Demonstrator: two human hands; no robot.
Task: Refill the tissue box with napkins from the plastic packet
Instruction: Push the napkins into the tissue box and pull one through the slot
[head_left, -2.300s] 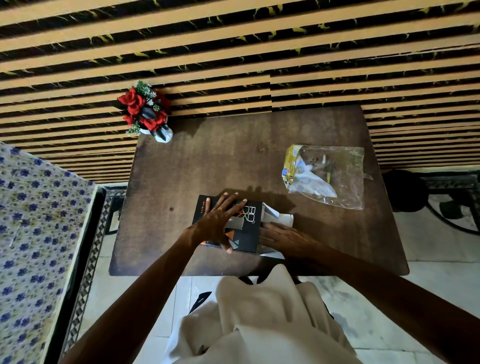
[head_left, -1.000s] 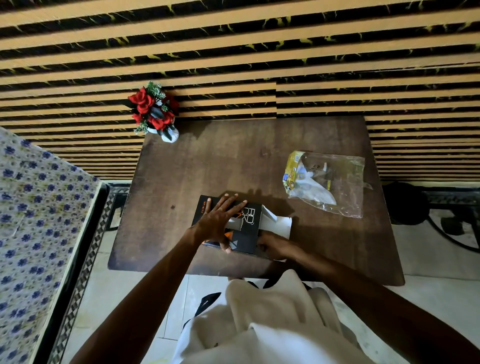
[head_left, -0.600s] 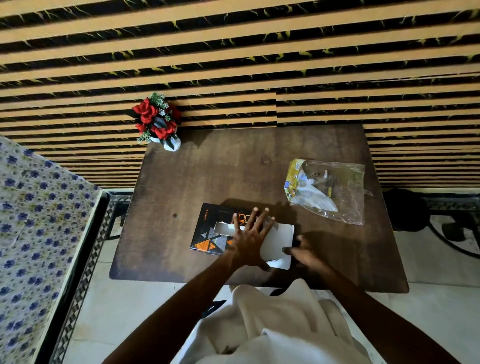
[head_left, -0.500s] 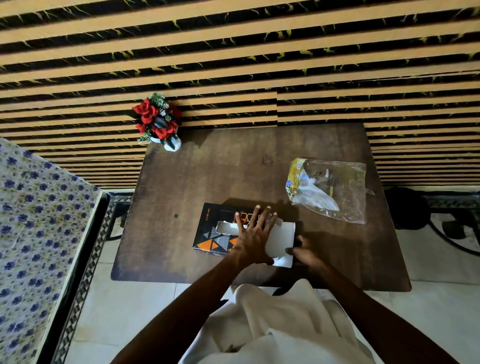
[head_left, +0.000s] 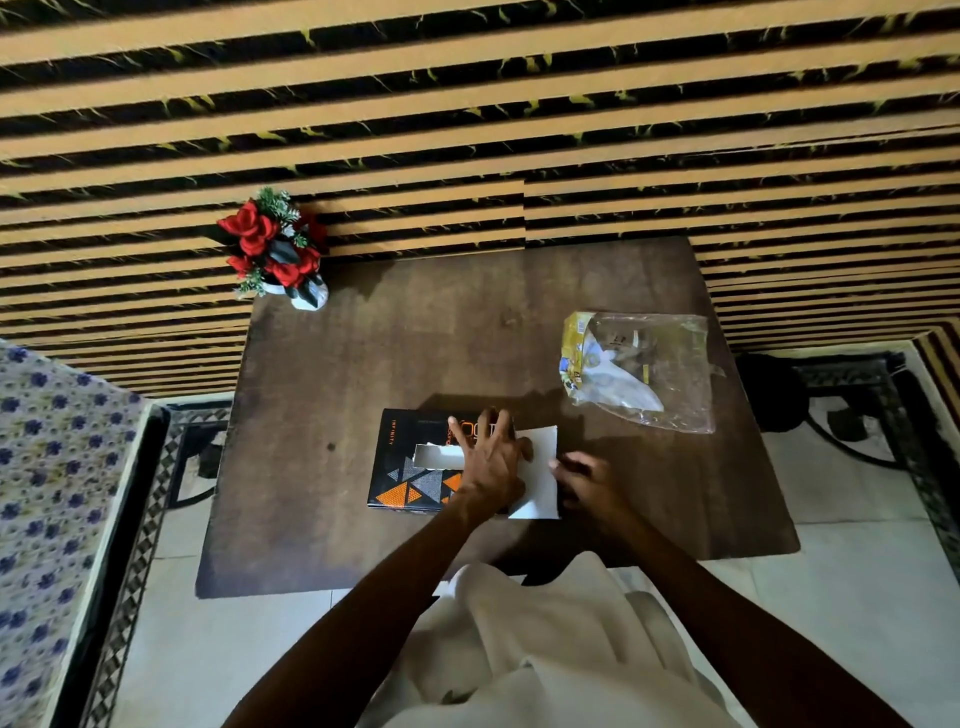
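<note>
The black tissue box (head_left: 410, 467) with orange triangles lies flat near the table's front edge, and white napkin shows in its top slot (head_left: 436, 455). My left hand (head_left: 488, 460) lies flat on the box's right part, fingers spread. A white end flap (head_left: 540, 470) sticks out at the right end of the box. My right hand (head_left: 587, 480) has curled fingertips against that flap's right edge; whether it pinches the flap is unclear. The clear plastic packet (head_left: 641, 369) with a yellow printed end lies at the right, apart from both hands.
A small white pot of red flowers (head_left: 275, 252) stands at the dark wooden table's (head_left: 363, 374) back left corner. A striped wall rises behind the table. A blue-flowered cloth (head_left: 47, 467) lies at the left. A dark round object (head_left: 769, 389) sits on the floor at the right.
My left hand slid from the middle of the box to its right end, uncovering the top slot. My right hand moved out from the box's end to the flap's right edge.
</note>
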